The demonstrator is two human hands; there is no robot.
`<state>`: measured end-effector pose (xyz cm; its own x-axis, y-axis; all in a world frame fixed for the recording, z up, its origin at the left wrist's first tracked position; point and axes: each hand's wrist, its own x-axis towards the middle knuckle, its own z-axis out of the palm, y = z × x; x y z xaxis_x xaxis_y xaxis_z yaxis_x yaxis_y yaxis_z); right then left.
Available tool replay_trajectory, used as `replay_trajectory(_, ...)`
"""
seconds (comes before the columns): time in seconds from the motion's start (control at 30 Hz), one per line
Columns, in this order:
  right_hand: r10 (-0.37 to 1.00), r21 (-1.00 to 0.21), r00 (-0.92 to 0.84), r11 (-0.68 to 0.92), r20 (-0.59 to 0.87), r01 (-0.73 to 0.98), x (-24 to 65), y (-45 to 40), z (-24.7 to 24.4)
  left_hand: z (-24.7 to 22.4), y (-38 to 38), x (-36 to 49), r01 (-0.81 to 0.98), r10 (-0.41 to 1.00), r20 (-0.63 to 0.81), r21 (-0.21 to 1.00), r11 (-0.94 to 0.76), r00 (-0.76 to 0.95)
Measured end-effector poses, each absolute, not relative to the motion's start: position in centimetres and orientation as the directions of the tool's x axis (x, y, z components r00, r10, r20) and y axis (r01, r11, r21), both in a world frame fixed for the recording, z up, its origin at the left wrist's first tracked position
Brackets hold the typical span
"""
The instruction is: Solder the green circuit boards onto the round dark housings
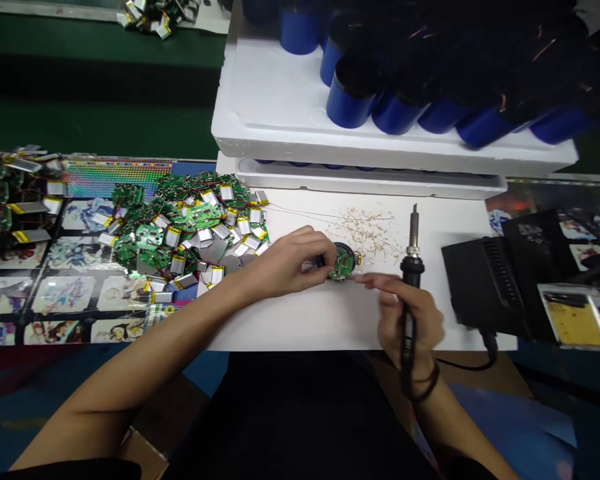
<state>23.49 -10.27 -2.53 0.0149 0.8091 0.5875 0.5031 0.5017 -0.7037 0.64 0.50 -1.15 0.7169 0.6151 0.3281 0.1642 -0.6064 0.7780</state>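
My left hand (pixel 285 263) pinches a round green circuit board (pixel 343 265) set in a dark circular housing, with its fingers along the housing's left side. My right hand (pixel 405 320) grips a black soldering iron (pixel 411 260), whose tip points up and away from the board. Its extended fingers reach toward the board's right edge. Thin wires (pixel 325 215) run across the white work sheet (pixel 290 320) behind the board. Pale crumbs of scrap (pixel 365 233) lie scattered there. A heap of small silver pouch batteries wired to green circuit boards (pixel 190 230) lies left of my left hand.
A white foam tray (pixel 300 100) holds several blue cylinders with black tops at the back. A black soldering station (pixel 490 280) stands to the right, its cable running near my right wrist. More batteries (pixel 15 207) lie at far left on a printed mat (pixel 75 300).
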Motion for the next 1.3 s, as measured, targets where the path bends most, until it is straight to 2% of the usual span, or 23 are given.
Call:
replay_trajectory(0.13, 0.808, -0.641, -0.086, 0.523, 0.584, 0.562, 22.8, -9.0, -3.7, -1.2, 0.5, 0.5, 0.168, 0.623, 0.337, 0.775, -0.609, 0.706)
replay_trajectory(0.47, 0.823, -0.653, -0.197, 0.548, 0.533, 0.522, 24.1, -7.4, -2.9, -1.9, -0.1, 1.2, 0.16, 0.645, 0.424, 0.745, -0.648, 0.636)
replay_trajectory(0.67, 0.84, -0.705, -0.108, 0.51, 0.532, 0.493, 22.8, -7.6, -2.5, -2.2, -0.2, 1.2, 0.161, 0.628, 0.431, 0.729, -0.666, 0.647)
replay_trajectory(1.0, 0.796, -0.582, -0.121, 0.528, 0.593, 0.618, 22.2, -7.6, -2.9, -2.2, 0.1, 1.0, 0.157, 0.648, 0.359, 0.786, -0.598, 0.672)
replay_trajectory(1.1, 0.787, -0.568, -0.144, 0.546, 0.601, 0.616, 22.5, -7.9, -2.9, -2.1, 0.1, 0.9, 0.156, 0.629, 0.376, 0.765, -0.625, 0.68)
replay_trajectory(1.3, 0.829, -0.616, -0.122, 0.496, 0.546, 0.611, 23.4, -8.1, -3.1, -1.7, 0.3, 0.8, 0.17, 0.565, 0.398, 0.69, -0.704, 0.722)
